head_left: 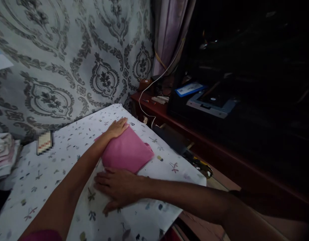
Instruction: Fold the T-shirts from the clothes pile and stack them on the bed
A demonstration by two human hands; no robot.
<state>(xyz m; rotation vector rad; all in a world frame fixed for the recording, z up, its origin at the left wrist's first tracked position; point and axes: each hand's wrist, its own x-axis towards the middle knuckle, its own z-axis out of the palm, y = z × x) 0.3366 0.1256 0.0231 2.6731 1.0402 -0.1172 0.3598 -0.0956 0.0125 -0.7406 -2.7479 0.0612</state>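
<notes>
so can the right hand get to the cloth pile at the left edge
Probably not straight across: the left arm slants over the sheet between the right hand and the cloth pile, so it would likely have to go over it.

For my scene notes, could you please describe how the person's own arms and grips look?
The left grip and right grip are bare human hands, without gloves. No watch or bracelet shows. A dark magenta sleeve edge shows on the left arm; on the right arm, none is visible.

Dim room, deep black shadows right, hands slightly blurred.
</notes>
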